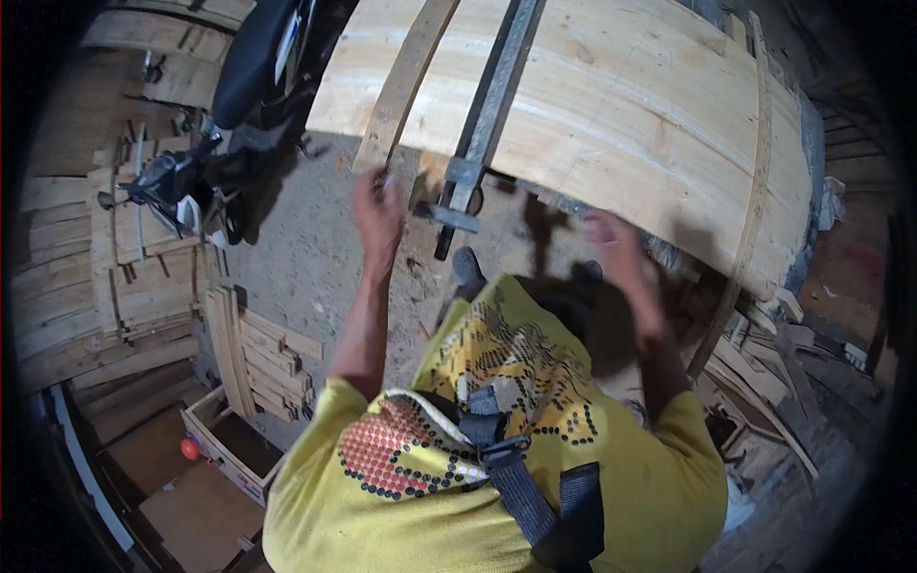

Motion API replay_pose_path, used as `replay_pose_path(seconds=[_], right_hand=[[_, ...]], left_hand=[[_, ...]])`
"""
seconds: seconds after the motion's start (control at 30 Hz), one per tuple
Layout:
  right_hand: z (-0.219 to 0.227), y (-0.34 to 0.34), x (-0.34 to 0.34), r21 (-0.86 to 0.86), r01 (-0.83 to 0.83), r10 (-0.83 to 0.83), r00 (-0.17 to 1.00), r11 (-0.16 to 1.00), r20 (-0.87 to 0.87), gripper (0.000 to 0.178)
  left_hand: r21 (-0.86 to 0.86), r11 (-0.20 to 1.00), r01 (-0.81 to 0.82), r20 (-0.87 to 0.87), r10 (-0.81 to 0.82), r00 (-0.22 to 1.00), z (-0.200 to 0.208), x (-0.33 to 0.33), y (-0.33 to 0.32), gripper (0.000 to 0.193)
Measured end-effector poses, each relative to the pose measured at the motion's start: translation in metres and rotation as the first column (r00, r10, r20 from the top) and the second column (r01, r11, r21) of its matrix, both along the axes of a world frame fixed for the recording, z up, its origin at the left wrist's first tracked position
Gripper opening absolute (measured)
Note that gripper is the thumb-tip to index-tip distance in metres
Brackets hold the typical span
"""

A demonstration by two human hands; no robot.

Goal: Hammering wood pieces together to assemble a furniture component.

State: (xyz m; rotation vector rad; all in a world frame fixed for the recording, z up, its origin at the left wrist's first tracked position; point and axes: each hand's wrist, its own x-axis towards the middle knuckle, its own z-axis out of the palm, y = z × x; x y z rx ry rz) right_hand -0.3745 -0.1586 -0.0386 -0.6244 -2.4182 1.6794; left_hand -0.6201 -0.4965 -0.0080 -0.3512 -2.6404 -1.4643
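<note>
A wide pale wooden panel [611, 115] made of joined boards lies in front of me. Across it runs a long metal bar clamp [499, 91], its jaw and end sticking out past the near edge. Left of the clamp, a wooden strip [406, 86] lies over the panel. My left hand [379, 218] is at this strip's near end, its fingers curled; what they hold, if anything, is hidden. At the panel's near edge, right of the clamp, is my right hand [616, 246], its fingers smeared by motion.
Another wooden strip [755, 181] crosses the panel's right side. A motorcycle [253, 86] stands at the far left. Stacked wood pieces [272, 358] and an open wooden drawer [229, 444] lie at the lower left. Scrap wood [764, 382] is heaped on the right.
</note>
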Motion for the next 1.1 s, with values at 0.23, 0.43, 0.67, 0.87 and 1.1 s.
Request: replay_pose_path(seconds=[0.23,0.43,0.67,0.87,1.1], right_hand=[[-0.103,-0.168,-0.084,-0.063,-0.435,0.424,0.819,0.898,0.386,0.095],[-0.135,-0.216,-0.124,-0.259,-0.637,0.667,0.744,0.726,0.040,0.068],[-0.272,-0.273,-0.155,-0.324,-0.655,0.663,0.741,0.683,-0.101,0.033],[-0.184,-0.262,-0.138,-0.986,0.052,0.214,0.977,-0.160,0.016,0.022],[-0.110,-0.195,-0.096,0.095,-0.667,0.592,0.710,0.739,0.381,0.041]], left_hand=[[-0.387,0.825,0.412,-0.244,-0.523,0.817,0.021,-0.027,0.132,0.060],[-0.546,0.760,0.352,-0.228,-0.539,0.811,0.003,-0.021,0.145,0.076],[-0.659,0.670,0.343,-0.199,-0.594,0.779,0.007,-0.015,0.168,0.072],[-0.656,0.662,0.362,-0.165,-0.594,0.788,0.011,-0.018,0.164,0.074],[-0.670,0.654,0.352,-0.173,-0.598,0.783,0.008,-0.020,0.162,0.078]])
